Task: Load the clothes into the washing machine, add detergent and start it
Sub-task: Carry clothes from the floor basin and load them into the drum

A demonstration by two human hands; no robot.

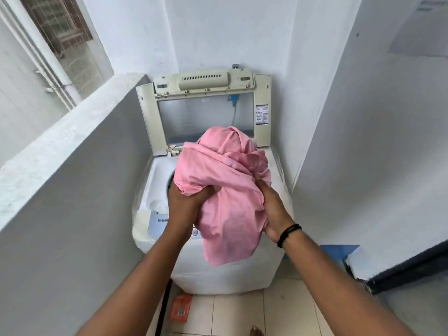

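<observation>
From the head camera, a bunched pink garment (225, 187) hangs above the open top of a white top-loading washing machine (155, 197), its long axis running roughly from the raised lid (206, 98) at the far end down toward the person, with a loose tail drooping over the control panel (157, 220). The left hand (186, 200) has its grip curled round a fold at the garment's left edge, and the right hand (271, 212), with a black wristband (288, 235), pinches the cloth on the right side. An orange packet (180, 309) lies on the tiled floor (242, 311) just before the machine.

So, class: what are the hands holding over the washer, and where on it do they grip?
Both grip the bunched pink cloth: left hand near its lower left, right hand at its right side.
</observation>
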